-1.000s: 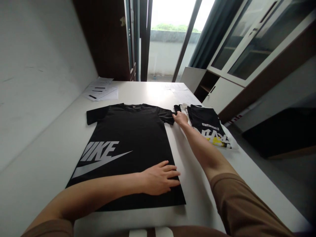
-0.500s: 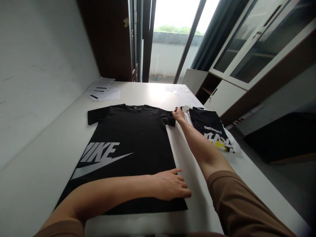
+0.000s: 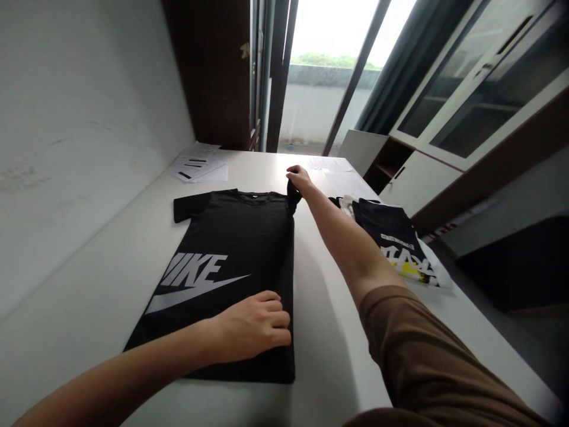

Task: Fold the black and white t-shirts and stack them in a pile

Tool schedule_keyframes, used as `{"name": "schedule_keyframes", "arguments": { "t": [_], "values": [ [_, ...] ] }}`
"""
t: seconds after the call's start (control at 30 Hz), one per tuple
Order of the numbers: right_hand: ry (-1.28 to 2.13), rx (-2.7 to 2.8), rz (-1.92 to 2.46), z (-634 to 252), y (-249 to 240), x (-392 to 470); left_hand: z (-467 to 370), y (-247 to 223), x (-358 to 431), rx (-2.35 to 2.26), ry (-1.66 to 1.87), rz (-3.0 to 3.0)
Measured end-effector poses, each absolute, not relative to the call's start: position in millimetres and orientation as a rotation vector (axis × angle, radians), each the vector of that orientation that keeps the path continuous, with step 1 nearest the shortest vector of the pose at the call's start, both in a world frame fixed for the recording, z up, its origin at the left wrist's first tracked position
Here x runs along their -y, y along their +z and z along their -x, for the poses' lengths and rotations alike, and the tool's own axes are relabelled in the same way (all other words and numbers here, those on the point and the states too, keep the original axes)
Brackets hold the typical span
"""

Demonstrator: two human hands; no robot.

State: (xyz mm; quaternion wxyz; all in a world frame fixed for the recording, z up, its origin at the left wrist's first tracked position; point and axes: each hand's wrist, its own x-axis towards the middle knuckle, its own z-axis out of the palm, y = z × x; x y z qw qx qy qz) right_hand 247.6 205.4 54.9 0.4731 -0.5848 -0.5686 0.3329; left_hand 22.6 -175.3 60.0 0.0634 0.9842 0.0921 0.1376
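A black T-shirt with a grey printed logo lies front up on the white table, its collar at the far side. My right hand pinches the right sleeve and lifts it above the table beside the collar. Lower down, my left hand has its fingers curled at the shirt's right side edge, gripping the fabric there. That right edge is drawn inward, and the left sleeve lies flat.
Folded clothes are stacked at the table's right edge. Papers lie at the far left corner, and more sheets at the far right. A wall runs along the left.
Both hands have moved left, bringing the shirt's right side and sleeve inward. The sleeve is now raised and bunched. The view has shifted slightly.
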Motion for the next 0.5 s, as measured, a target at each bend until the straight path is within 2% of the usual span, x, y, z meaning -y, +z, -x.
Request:
{"name": "schedule_keyframes", "arguments": {
  "t": [0.13, 0.33, 0.4, 0.5],
  "values": [
    [0.859, 1.400, 1.358, -189.2, 48.9, -224.7, 10.1, 54.1, 185.9, -0.404, 0.401, -2.914],
    [0.982, 1.510, 1.369, -124.1, 13.0, -227.8, 50.2, 52.4, 196.2, -0.504, 0.249, -2.652],
    [0.822, 1.683, 1.443, -116.0, -2.5, -218.8, 58.9, 52.7, 197.6, -0.523, 0.209, -2.563],
    [0.378, 1.966, 1.572, -114.7, -24.6, -200.1, 61.3, 41.9, 197.8, -0.614, 0.199, -2.524]
  ]
}}
